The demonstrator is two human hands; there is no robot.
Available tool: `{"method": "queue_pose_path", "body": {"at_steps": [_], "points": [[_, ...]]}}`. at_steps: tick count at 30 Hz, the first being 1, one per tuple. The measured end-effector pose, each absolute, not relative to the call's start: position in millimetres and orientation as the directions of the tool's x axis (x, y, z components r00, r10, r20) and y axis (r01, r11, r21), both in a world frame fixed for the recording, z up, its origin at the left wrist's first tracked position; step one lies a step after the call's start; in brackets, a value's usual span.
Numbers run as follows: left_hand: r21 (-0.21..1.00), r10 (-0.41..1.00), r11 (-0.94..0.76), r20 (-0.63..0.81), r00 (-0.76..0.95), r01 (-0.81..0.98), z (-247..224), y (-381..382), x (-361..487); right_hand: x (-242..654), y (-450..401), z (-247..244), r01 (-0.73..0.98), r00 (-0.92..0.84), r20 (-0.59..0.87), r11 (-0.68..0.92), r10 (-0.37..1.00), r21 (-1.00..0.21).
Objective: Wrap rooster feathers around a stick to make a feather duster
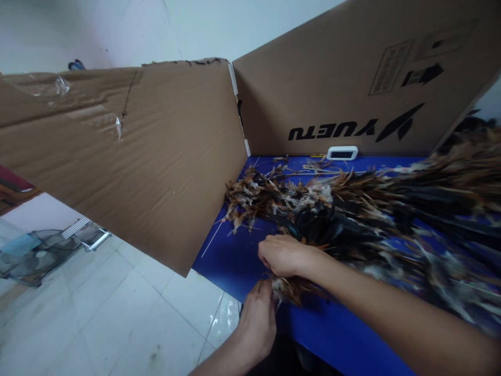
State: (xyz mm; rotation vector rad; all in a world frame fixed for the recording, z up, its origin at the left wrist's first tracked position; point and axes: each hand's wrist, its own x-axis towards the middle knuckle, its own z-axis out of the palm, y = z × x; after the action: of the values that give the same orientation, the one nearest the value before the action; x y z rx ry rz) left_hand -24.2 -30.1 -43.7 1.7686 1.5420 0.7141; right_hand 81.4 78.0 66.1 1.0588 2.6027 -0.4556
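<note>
The person's right forearm (376, 297) reaches in from the lower right, ending in the right hand (282, 255) near the bottom centre. That hand's grip is curled closed, though I cannot tell whether it pinches anything. Just below, the left hand (256, 313) has its grip closed on the pale end of a small feather bunch (293, 290), over the blue table (230, 256). Brown and black feathers (360, 188) spread across the centre right. Behind them, a white device (342, 153) stands by the printed cardboard panel (332, 68), upper right; a plain cardboard panel (117, 151) fills the upper left.
</note>
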Motion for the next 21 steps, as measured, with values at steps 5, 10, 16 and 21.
{"method": "queue_pose_path", "body": {"at_steps": [5, 10, 16, 21], "points": [[0.738, 0.990, -0.109, 0.023, 0.137, 0.666, -48.5, -30.8, -23.4, 80.3, 84.6, 60.3, 0.691, -0.704, -0.410, 0.692, 0.580, -0.207], [0.664, 0.992, -0.096, 0.006, 0.124, 0.741, -51.9, -31.2, -21.7, 79.1, 90.0, 56.3, 0.672, -0.716, -0.442, 0.703, 0.540, -0.231], [0.558, 0.997, -0.065, -0.001, 0.079, 0.827, -62.3, -29.9, -21.0, 77.1, 95.4, 62.2, 0.623, -0.746, -0.512, 0.718, 0.426, -0.310], [0.527, 0.994, -0.113, 0.061, 0.095, 0.842, -64.6, -29.2, -20.5, 79.7, 99.7, 58.6, 0.632, -0.742, -0.524, 0.698, 0.419, -0.337]]}}
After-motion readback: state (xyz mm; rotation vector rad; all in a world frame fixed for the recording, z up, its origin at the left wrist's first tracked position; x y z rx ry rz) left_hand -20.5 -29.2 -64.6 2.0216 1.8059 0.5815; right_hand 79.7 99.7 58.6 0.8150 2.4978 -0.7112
